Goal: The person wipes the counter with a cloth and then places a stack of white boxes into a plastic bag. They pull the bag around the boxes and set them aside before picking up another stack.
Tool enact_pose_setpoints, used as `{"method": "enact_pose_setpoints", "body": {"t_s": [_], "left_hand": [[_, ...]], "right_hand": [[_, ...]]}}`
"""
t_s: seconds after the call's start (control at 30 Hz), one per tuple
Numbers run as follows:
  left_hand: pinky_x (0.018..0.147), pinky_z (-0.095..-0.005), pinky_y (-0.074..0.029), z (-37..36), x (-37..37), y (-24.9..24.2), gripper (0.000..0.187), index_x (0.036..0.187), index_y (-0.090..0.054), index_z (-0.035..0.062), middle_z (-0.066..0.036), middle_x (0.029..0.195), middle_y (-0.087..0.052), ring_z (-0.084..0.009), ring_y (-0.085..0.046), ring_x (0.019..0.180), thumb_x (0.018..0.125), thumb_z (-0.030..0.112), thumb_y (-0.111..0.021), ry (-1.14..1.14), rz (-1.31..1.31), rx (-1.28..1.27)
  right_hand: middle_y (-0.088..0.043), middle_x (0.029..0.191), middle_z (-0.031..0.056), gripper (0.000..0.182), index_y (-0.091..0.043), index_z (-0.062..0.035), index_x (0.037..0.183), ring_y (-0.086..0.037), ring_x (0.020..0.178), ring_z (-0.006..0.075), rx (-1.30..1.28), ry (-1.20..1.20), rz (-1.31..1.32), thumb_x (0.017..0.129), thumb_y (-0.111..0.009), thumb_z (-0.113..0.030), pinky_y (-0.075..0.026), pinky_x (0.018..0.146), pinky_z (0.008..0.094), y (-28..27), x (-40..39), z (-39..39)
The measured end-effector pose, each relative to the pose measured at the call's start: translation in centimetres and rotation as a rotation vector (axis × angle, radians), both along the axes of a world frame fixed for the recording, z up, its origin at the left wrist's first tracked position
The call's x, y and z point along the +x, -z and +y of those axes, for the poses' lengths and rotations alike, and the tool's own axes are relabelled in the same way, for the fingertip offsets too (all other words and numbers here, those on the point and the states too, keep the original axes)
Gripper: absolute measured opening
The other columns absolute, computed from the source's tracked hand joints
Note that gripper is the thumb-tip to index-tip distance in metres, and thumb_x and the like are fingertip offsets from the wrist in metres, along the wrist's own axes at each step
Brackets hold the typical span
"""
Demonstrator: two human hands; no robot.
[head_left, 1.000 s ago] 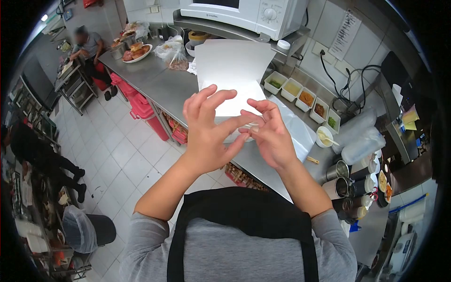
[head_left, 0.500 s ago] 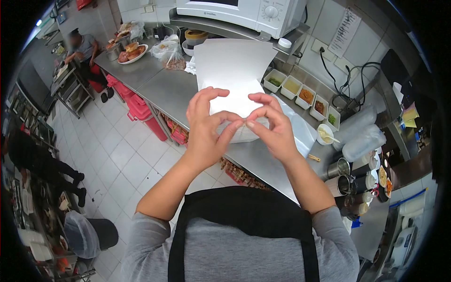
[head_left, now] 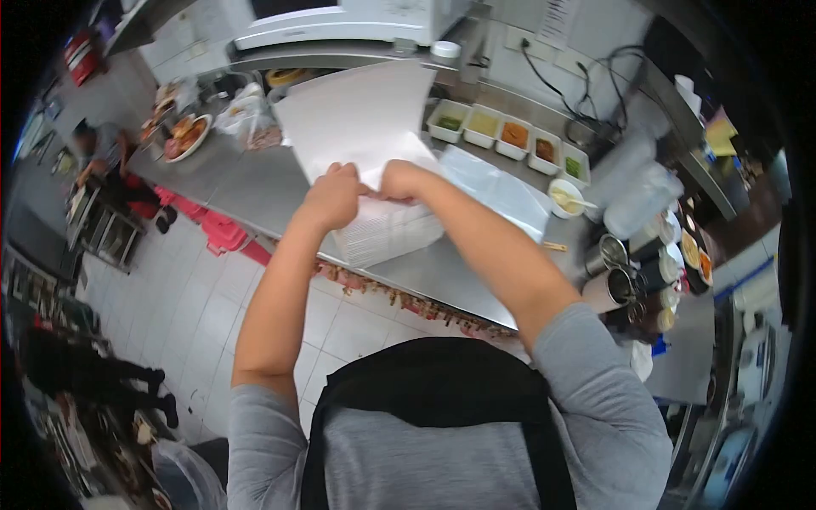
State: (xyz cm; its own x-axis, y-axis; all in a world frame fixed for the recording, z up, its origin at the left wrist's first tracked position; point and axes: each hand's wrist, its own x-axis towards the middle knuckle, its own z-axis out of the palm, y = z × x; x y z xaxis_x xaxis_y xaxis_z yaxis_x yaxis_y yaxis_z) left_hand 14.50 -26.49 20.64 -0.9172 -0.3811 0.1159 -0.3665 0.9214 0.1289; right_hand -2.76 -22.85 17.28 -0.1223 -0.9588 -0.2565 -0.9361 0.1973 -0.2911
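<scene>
Resting on the steel desk (head_left: 255,183), the white box stack (head_left: 387,229) looks light, thin and easily creased. Left hand (head_left: 333,195) and right hand (head_left: 399,180) pinch its top edge; take it there, gently.

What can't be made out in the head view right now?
- Fingertips of the left hand and right hand: curled away over the white box, so any grip is unclear.
- Box contents: hidden by hands and lid.
- Microwave: cut off by the top edge.
- Condiment tubs: too small to identify.
</scene>
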Motion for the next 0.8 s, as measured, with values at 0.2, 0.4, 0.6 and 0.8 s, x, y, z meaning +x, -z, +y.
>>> {"method": "enact_pose_setpoints", "body": {"t_s": [0.2, 0.4, 0.6, 0.8], "left_hand": [[0.088, -0.0375, -0.045, 1.2, -1.6, -0.7, 0.032, 0.097, -0.071, 0.0251, -0.008, 0.106, -0.055, -0.0288, -0.05, 0.104, 0.081, 0.007, -0.05, -0.038, -0.269, -0.059], [0.073, -0.0343, -0.048, 1.0, -2.1, -0.8, 0.011, 0.083, -0.066, 0.0052, -0.01, 0.084, -0.062, -0.0252, -0.058, 0.079, 0.073, 0.007, -0.064, -0.027, -0.071, 0.162], [0.068, -0.0369, -0.048, 2.7, -2.1, -2.5, 0.018, 0.084, -0.059, 0.0025, -0.014, 0.08, -0.063, -0.0293, -0.061, 0.077, 0.071, 0.01, -0.069, -0.223, 0.231, 0.155], [0.076, -0.0326, -0.048, 11.1, -3.9, -4.1, 0.019, 0.089, -0.061, 0.0019, -0.012, 0.09, -0.063, -0.0268, -0.061, 0.086, 0.072, 0.0, -0.068, 0.101, 0.63, 0.04]], "right_hand": [[-0.065, 0.067, 0.0144, 0.028, -0.068, -0.0006, 0.068, -0.061, 0.055, 0.0234, -0.009, 0.133, -0.204, 0.072, -0.067, -0.028, -0.049, 0.056, 0.0336, -2.9, 0.3, 2.4], [-0.065, 0.072, 0.012, 0.027, -0.065, -0.0058, 0.079, -0.063, 0.069, 0.0263, -0.658, 0.304, -0.38, 0.07, -0.071, -0.031, -0.049, 0.064, 0.0379, -5.1, -9.3, 12.2], [-0.038, 0.14, 0.0151, 0.067, -0.043, -0.0173, 0.134, -0.033, 0.131, 0.0313, -0.32, 0.48, 0.137, 0.078, -0.061, -0.05, -0.028, 0.105, 0.0479, 11.5, -16.5, 20.7], [-0.018, 0.15, 0.0145, 0.067, -0.03, -0.0193, 0.142, -0.013, 0.139, 0.0302, -0.203, 0.508, 0.285, 0.087, -0.044, -0.055, -0.009, 0.109, 0.0551, 13.3, -14.5, 21.6]]}}
